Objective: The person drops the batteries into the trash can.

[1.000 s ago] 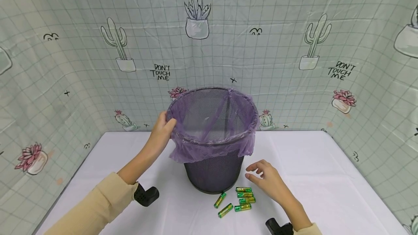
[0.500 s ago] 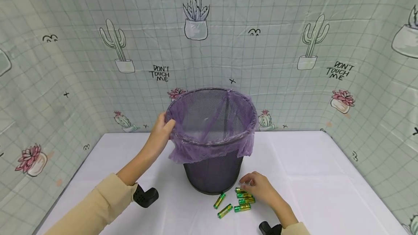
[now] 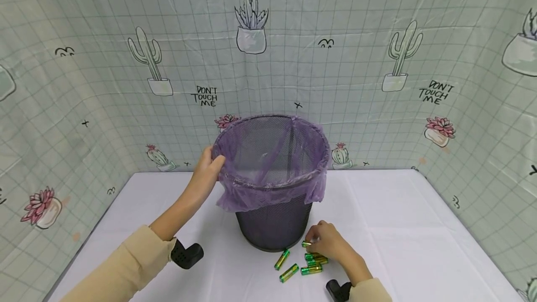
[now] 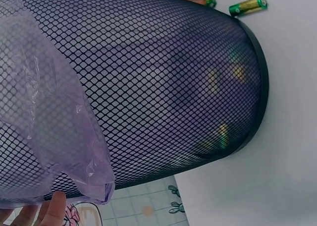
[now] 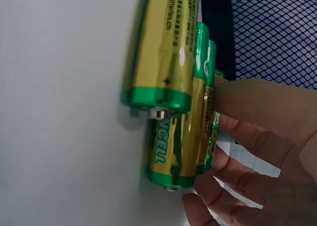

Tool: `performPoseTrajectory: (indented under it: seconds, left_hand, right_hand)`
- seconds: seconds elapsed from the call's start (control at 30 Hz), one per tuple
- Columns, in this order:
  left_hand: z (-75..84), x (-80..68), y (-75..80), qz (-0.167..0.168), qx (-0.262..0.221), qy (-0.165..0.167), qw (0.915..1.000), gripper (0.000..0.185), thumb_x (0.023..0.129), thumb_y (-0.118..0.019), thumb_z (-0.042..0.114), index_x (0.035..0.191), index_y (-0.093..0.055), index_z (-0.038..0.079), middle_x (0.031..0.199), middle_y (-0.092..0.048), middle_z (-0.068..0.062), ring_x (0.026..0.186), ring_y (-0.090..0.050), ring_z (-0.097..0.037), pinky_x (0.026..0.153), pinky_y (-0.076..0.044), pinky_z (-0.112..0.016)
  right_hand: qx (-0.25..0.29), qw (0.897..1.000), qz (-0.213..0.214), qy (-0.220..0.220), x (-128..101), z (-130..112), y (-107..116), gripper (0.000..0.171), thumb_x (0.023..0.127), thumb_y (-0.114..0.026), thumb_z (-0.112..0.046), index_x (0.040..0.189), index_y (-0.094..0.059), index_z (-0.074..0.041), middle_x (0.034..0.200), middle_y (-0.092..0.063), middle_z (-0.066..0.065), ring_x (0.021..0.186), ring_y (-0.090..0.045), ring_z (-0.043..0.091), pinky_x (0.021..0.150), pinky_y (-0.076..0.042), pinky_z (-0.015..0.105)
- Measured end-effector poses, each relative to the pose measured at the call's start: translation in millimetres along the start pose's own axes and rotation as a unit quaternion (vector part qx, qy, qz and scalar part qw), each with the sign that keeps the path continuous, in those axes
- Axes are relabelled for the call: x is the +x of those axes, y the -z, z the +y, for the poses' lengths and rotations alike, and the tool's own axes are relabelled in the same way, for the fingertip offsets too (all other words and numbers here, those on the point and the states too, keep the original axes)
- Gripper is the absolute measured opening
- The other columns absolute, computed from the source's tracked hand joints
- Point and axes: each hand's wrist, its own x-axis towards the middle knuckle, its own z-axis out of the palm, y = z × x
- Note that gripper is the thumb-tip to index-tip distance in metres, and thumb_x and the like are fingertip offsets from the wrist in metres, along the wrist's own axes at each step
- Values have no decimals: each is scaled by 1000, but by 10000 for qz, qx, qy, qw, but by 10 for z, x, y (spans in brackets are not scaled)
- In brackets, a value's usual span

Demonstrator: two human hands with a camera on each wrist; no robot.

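Two hands are at work on the white tabletop (image 3: 398,218). Your left hand (image 3: 205,174) grips the rim of the black wire-mesh waste bin (image 3: 274,220), its thumb hooked over the edge where the translucent purple plastic liner (image 3: 235,197) folds outward; the bin stands upright near the table's middle. Your right hand (image 3: 327,241) rests low on the table just in front of the bin's base, fingers curled down onto a cluster of green-and-gold cylindrical batteries (image 3: 314,259). In the right wrist view the fingers (image 5: 257,107) press against the side of one battery (image 5: 185,132), with another lying just beside it; whether that battery is lifted clear of the table cannot be told. Two further batteries (image 3: 286,265) lie apart, to the left of the cluster.
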Motion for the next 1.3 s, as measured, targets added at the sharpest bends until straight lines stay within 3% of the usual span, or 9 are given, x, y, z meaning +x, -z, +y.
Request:
performPoseTrajectory:
  seconds: [0.27,0.5,0.7,1.07,1.3]
  left_hand:
    - [-9,3,-6,-18,-93,-19,10000,52,91,-34,20,137,-22,-2,116,-36,-12,98,-41,-21,79,-41,-28]
    - [-10,6,-11,-31,-56,-2,10000,53,91,-33,19,137,-22,-3,119,-37,-14,100,-42,-23,81,-41,-29]
    - [-6,-4,-4,-4,-105,-10,9999,52,90,-33,20,136,-24,-3,118,-38,-13,100,-42,-22,80,-41,-28]
    - [2,-7,-8,-10,-78,-34,10000,51,91,-33,19,136,-24,-3,119,-37,-14,101,-42,-23,80,-41,-28]
    - [2,-8,-9,-26,-185,-29,9998,50,90,-33,18,135,-24,-3,115,-36,-12,96,-41,-20,77,-41,-26]
  right_hand:
    - [-453,9987,34,-246,0,-37,-25,17,67,-77,-9,73,-62,-11,80,-50,2,78,-42,19,67,-36,33]
    - [-155,9998,143,5,-20,5,-27,17,67,-75,-6,75,-60,-7,78,-50,3,77,-44,17,68,-37,31]
    - [191,9997,172,-10,-63,-2,34,15,73,-71,-7,81,-59,-4,80,-52,4,73,-46,16,63,-40,26]
    - [235,9970,743,-26,-155,-119,243,16,75,-72,-9,85,-60,-6,85,-56,4,84,-55,21,74,-46,34]
    - [221,9924,1110,478,-271,-286,506,14,82,-68,-19,89,-61,-9,90,-58,1,89,-56,21,76,-50,36]
